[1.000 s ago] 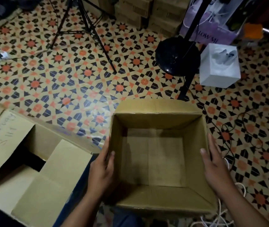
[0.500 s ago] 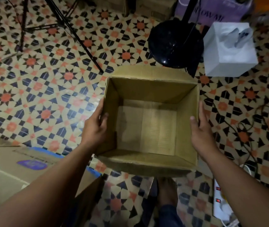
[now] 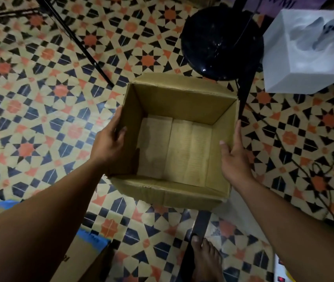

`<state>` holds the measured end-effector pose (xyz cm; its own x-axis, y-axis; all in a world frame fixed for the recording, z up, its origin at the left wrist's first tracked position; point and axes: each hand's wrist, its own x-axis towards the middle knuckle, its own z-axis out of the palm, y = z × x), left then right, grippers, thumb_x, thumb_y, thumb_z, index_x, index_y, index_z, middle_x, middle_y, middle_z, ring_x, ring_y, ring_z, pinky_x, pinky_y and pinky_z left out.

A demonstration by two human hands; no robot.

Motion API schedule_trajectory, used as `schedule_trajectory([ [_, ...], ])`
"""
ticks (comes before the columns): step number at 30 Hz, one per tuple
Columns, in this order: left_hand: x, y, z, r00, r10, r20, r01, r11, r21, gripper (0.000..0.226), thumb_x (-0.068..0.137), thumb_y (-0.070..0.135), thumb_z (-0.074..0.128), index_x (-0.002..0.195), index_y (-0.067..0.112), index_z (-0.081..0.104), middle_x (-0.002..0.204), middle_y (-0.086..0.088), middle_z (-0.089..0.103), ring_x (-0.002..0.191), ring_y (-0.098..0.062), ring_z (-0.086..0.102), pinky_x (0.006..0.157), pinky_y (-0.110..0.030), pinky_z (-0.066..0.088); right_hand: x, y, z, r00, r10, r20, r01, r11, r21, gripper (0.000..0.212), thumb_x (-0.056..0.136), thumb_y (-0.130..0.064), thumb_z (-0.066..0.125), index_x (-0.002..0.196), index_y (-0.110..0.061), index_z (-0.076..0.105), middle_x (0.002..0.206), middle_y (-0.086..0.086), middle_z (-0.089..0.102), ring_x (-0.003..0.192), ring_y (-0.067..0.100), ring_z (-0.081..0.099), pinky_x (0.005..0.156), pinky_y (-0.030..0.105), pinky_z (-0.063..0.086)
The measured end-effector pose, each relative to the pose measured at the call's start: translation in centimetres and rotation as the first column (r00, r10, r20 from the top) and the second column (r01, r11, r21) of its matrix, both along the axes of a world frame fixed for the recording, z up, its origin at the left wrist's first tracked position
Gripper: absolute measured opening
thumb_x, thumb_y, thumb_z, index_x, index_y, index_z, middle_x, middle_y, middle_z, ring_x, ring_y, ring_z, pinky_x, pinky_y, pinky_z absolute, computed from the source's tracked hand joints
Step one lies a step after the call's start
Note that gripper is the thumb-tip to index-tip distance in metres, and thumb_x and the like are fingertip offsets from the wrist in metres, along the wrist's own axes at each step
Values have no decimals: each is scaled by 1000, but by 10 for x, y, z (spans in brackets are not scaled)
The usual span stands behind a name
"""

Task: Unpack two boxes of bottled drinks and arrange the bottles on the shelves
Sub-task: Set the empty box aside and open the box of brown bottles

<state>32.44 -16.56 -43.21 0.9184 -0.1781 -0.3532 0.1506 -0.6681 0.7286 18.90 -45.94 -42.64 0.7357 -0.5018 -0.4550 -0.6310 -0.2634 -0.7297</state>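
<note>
Looking down from the head, we hold the cardboard box at the centre, open side up, its bare bottom showing. Our left hand grips the wall at 9 o'clock, thumb hooked inside, fingers outside. Our right hand pinches the wall at 3 o'clock, thumb over the rim, fingers straight along the outside. A black round base sits at 1 o'clock, a white box at 2, and a bare foot at 6 on the tiled floor.
</note>
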Motion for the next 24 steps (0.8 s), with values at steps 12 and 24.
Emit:
schedule_trajectory([
  [12,-3,4,20,999,-37,-15,38,996,85,72,100,42,57,158,42,15,164,3,27,146,-23,35,114,-53,40,21,-6,24,933,185,-308,-242,957,-161,89,104,-39,55,163,-30,-12,172,6,-10,156,34,14,120,46,27],
  [24,-122,124,183,907,53,-419,-14,995,95,58,98,49,60,151,34,43,133,2,62,108,-9,64,95,-31,52,29,163,160,466,824,-324,-818,540,197,50,102,-46,56,149,-32,48,129,-4,61,105,11,56,87,31,47],
])
